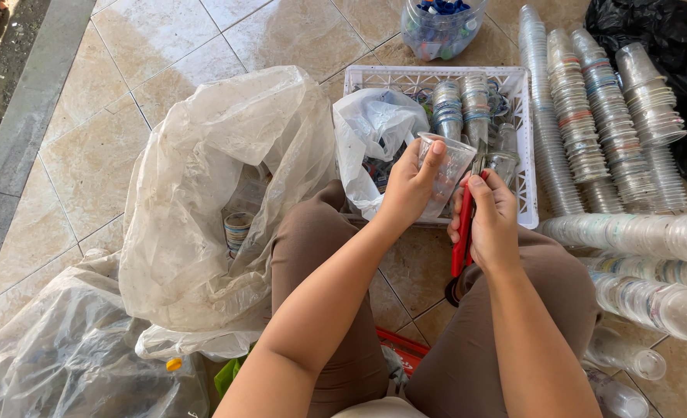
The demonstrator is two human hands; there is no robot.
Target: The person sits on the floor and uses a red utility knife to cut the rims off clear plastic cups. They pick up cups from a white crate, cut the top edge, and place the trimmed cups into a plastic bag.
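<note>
- Clear plastic cup [445, 172] sits gripped in the left hand [407, 188], above the white basket [523, 139].
- Red-handled scissors [464, 232] are clasped in the right hand [492, 224], blades by the cup's rim.

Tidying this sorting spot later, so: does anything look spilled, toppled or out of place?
Yes. Long stacks of clear plastic cups lie toppled sideways on the tiled floor at right, and one small yellow bottle cap sits loose among the crumpled clear plastic bags.
</note>
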